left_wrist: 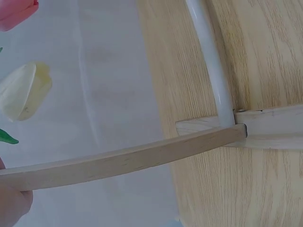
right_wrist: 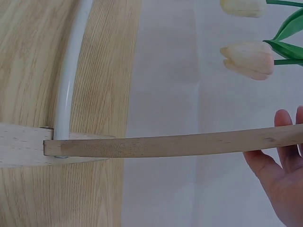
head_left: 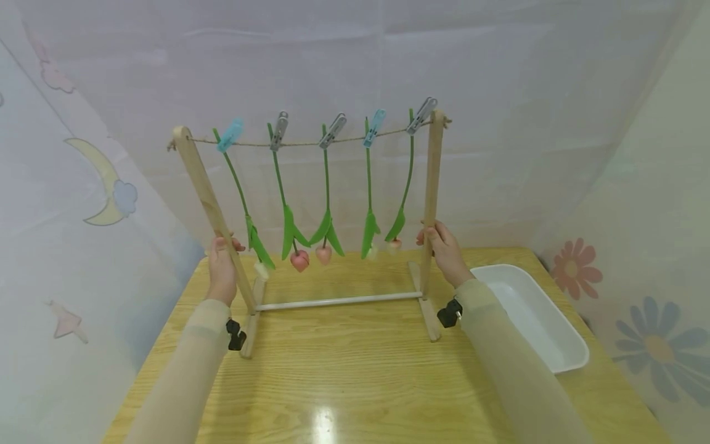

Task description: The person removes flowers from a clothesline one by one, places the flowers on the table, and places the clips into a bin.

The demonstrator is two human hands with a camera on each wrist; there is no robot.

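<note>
A wooden rack stands on the table, its left post (head_left: 208, 200) and right post (head_left: 434, 185) joined by a white rod (head_left: 338, 301) low down and a twine line (head_left: 355, 139) at the top. Several artificial tulips hang upside down from the twine by blue and grey clothespins (head_left: 335, 131); one pink tulip bloom (head_left: 299, 261) and a white tulip bloom (left_wrist: 26, 91) are among them. My left hand (head_left: 223, 268) grips the left post below its middle. On the other side my right hand (head_left: 445, 251) holds the right post, thumb and fingers on either side of it in the right wrist view.
A white plastic tray (head_left: 571, 345) lies on the right of the wooden table (head_left: 338, 382), beside my right forearm. Pale cloth (head_left: 310, 61) hangs behind the rack, and printed walls flank both sides. The rack's wooden feet (head_left: 429, 320) rest on the tabletop.
</note>
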